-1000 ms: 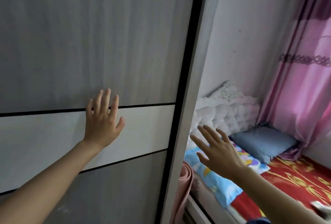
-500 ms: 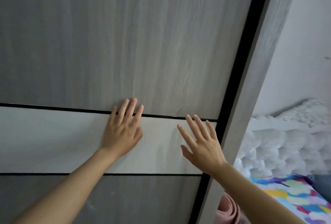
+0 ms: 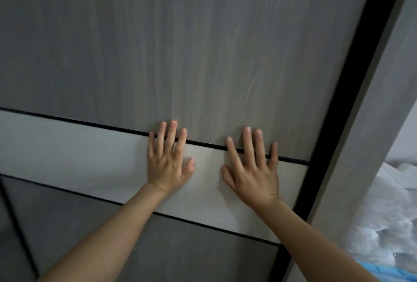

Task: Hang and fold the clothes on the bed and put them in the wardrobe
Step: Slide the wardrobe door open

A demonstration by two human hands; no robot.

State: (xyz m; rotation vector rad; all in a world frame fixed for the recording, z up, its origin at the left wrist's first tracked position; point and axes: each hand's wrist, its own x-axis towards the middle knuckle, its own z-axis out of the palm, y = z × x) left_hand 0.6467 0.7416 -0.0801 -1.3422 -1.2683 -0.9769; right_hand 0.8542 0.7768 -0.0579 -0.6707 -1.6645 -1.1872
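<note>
A grey wood-grain wardrobe door (image 3: 180, 44) with a pale horizontal band (image 3: 67, 150) and black trim lines fills most of the view. My left hand (image 3: 168, 159) lies flat on the door, fingers straight and spread across the upper black line. My right hand (image 3: 253, 168) is pressed flat on the pale band just to its right, fingers also straight. The door's black right edge (image 3: 352, 101) runs diagonally beside the grey wardrobe frame (image 3: 383, 123). No clothes are in view.
At the right edge a white tufted headboard (image 3: 390, 214) of the bed shows, with a strip of blue bedding (image 3: 388, 272) below it. A second door panel's edge (image 3: 15, 225) appears at the lower left.
My right hand has come from over the bed onto the door beside my left hand. The view has turned left, so the bed and curtain have mostly left the frame.
</note>
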